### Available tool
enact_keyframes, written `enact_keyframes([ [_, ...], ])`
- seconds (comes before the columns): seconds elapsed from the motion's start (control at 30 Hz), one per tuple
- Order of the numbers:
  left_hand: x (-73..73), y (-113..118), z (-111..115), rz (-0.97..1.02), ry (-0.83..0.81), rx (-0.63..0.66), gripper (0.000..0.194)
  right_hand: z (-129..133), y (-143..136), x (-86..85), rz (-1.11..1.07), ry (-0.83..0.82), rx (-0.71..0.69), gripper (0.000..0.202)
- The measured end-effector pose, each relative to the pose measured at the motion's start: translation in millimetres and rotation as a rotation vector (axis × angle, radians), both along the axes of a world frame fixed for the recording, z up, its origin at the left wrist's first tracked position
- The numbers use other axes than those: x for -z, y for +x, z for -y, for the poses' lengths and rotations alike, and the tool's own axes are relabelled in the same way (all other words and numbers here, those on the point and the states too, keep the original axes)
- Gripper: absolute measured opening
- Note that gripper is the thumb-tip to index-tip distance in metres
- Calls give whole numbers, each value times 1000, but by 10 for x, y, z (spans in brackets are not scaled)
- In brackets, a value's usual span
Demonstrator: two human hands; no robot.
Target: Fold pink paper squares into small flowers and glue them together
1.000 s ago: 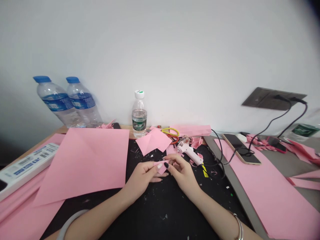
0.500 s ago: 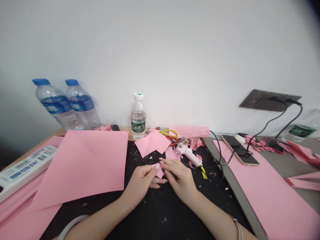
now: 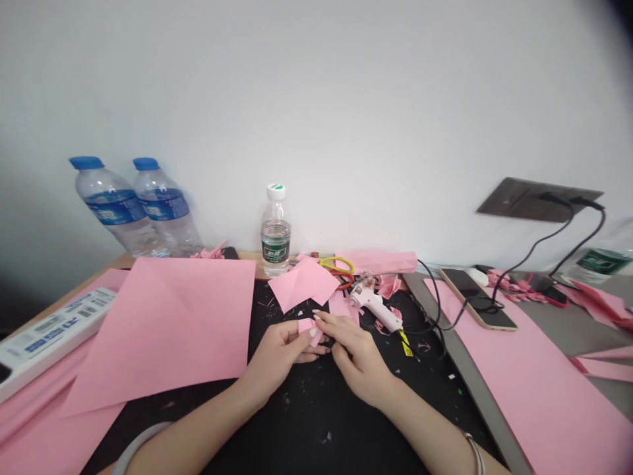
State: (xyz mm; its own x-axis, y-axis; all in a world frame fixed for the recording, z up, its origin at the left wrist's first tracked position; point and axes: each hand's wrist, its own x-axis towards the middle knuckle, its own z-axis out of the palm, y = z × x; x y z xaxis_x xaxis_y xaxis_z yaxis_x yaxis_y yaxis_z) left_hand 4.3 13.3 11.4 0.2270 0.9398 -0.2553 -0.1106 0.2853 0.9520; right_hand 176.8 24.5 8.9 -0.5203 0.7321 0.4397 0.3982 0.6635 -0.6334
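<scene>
A small folded pink paper [image 3: 306,325] is pinched between the thumb and fingers of my left hand [image 3: 279,349]. From the right, my right hand [image 3: 359,353] presses its fingertips on the same paper, so both hands meet over the black mat [image 3: 321,422]. Part of the paper is hidden behind the fingers. Just beyond the hands lie loose pink paper squares [image 3: 302,284]. A pale pink glue gun [image 3: 376,307] rests on the mat beyond my right hand, near yellow-handled scissors [image 3: 341,265].
Large pink sheets [image 3: 188,316] and a long white box [image 3: 59,330] cover the left. A water bottle [image 3: 275,237] stands by the wall; two blue-capped bottles [image 3: 168,204] lean farther left. On the right are a phone [image 3: 477,300], cables and paper scraps [image 3: 524,289].
The small paper has turned between my fingers and shows a narrower shape. My right fingers have shifted slightly over it. The whole view has moved a little.
</scene>
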Motion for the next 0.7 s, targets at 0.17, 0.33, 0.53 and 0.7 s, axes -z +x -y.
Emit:
enact_keyframes([
  [0.17,6,15,-5,-61,84,206,24,-59,27,-47,-3,-132,129,3],
  [0.33,-3,32,17,-108,132,326,22,-85,35,-47,93,-169,-34,23],
  [0.53,-6,7,5,-126,82,312,25,-87,33,10,3,-231,1,34],
  [0.7,32,-2,6,-153,72,313,26,-77,-2,-13,-131,-339,0,17],
])
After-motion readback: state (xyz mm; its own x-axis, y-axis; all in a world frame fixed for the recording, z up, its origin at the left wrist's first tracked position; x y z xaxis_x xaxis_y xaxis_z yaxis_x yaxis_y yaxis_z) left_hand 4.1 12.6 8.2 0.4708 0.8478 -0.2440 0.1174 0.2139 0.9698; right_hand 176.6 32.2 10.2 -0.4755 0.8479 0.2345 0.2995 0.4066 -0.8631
